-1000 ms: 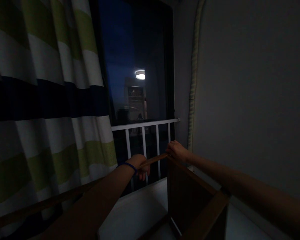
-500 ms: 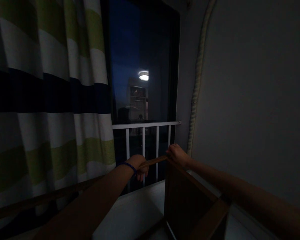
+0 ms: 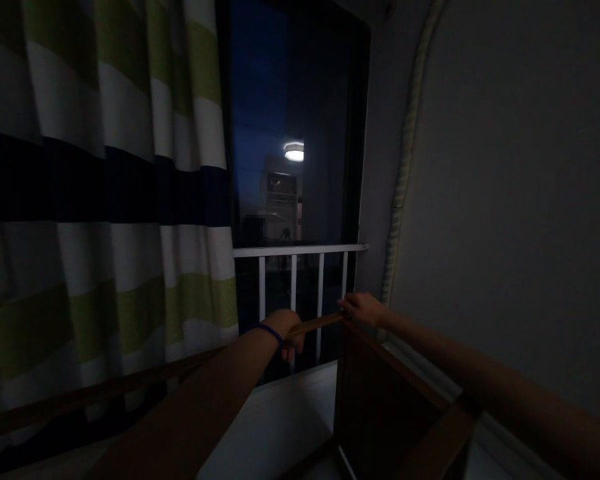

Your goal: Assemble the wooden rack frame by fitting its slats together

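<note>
In a dim room both my arms reach forward to a dark wooden frame [image 3: 380, 393] standing in the corner below a window. My left hand [image 3: 289, 327], with a blue bead bracelet on the wrist, is closed around the frame's long top rail [image 3: 316, 324]. My right hand [image 3: 364, 309] rests on the far corner where that rail meets the upright panel, its fingers curled on the wood. The rail runs back towards me along the left, under my forearm.
A striped green, white and navy curtain [image 3: 100, 200] hangs at the left. The dark window [image 3: 290, 133] reflects a ceiling lamp. A white railing [image 3: 300, 251] crosses its lower part. A grey wall [image 3: 505, 200] closes the right side, with a wrapped pipe [image 3: 403, 187] in the corner.
The view has shifted slightly, so the window and hands sit a little further right. My hands stay on the rail and the corner of the frame.
</note>
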{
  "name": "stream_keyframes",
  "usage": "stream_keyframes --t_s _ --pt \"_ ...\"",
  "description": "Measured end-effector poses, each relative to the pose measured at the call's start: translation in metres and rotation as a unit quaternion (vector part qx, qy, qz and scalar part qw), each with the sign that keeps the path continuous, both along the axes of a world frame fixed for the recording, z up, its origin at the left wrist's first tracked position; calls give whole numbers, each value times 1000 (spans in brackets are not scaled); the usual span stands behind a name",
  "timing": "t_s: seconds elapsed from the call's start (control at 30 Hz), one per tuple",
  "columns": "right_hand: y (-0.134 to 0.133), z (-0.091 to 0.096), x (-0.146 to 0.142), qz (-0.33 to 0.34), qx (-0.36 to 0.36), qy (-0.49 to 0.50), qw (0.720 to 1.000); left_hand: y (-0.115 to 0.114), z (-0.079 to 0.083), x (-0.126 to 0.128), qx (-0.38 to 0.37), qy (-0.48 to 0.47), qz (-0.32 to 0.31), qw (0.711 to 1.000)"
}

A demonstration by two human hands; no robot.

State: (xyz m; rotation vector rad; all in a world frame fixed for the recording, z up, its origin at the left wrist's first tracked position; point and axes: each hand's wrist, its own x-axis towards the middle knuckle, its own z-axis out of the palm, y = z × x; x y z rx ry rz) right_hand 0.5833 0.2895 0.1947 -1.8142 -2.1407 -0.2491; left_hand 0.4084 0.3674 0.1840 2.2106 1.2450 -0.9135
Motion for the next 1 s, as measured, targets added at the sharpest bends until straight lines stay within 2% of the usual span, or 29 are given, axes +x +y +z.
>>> stream_keyframes --t_s 0.17,0.27,0.37,0.53,0.63,0.73,0.8,0.87,0.93,1.0 --pt "6 3 4 43 -41 30 998 3 -3 0 -6 -1 16 1000" --pt "8 0 4 64 -39 76 994 5 -4 -1 -11 -7 22 1000" --pt "11 0 6 58 4 144 988 7 -5 0 -16 -13 22 1000" --pt "14 10 22 9 133 261 956 8 -6 0 -14 -10 21 1000" --pt "11 18 31 10 147 285 947 7 -6 0 -8 -15 18 1000" --pt "5 39 32 19 165 300 939 5 -5 -1 -7 -18 16 1000" --pt "-7 58 29 27 184 311 932 3 -4 -2 -1 -26 14 1000" --pt "-33 71 26 35 207 322 923 1 -4 -4 8 -42 10 999" --pt "-75 67 26 32 239 339 909 -1 -3 -4 19 -69 9 997" --pt "-130 46 29 -2 300 355 886 -1 0 -3 48 -118 11 992"
